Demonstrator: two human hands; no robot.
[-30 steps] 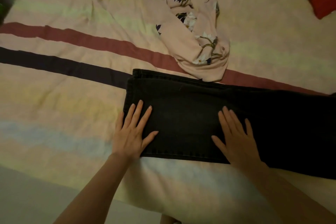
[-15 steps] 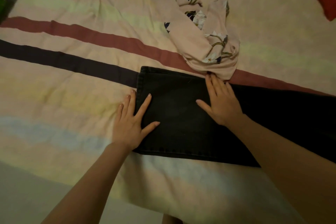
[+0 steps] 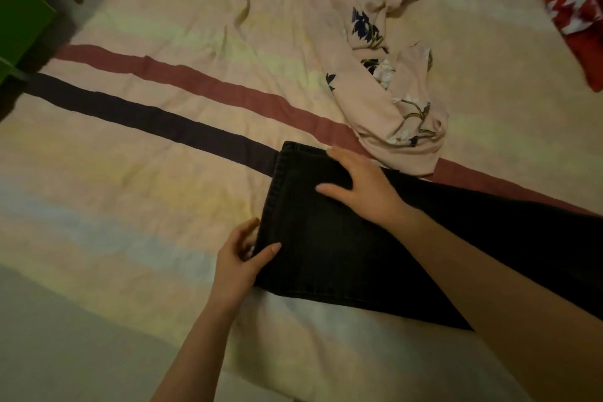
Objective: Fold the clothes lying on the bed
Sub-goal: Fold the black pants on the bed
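black jeans [image 3: 375,254], pink floral garment [image 3: 385,81], striped bedsheet [image 3: 146,157]

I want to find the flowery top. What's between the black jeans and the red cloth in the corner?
The crumpled pink floral top lies between the black jeans and red cloth, seen in the head view.
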